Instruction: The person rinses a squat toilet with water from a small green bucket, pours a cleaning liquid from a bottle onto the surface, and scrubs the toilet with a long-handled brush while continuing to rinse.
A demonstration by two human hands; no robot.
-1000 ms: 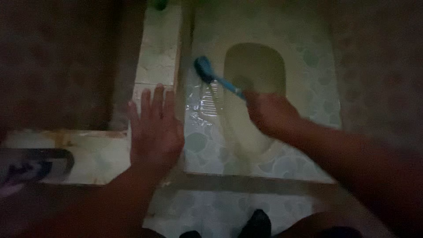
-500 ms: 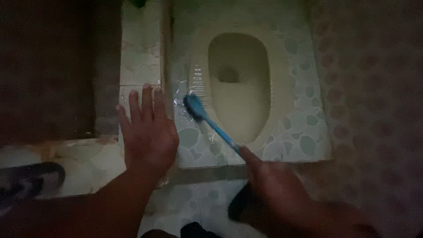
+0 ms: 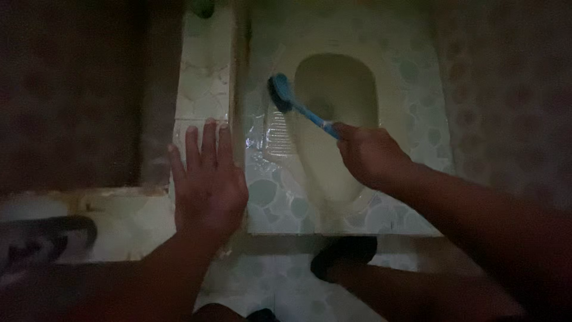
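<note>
Two hands at work. Right hand [image 3: 370, 156] clenched on handle of blue brush [image 3: 297, 107], bristle head pressed on left rim of squat pan [image 3: 357, 83], angled for scrubbing. Left hand [image 3: 207, 182] spread flat, released, on tiled ledge [image 3: 202, 89], probably bracing; light dim.

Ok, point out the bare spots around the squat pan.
Bare patterned tile lies right of the squat pan rim, up to the dark wall. The near tile strip holds a dark foot. The left side is crowded: the blue brush scrubs the footrest, and the left hand presses the ledge.
</note>
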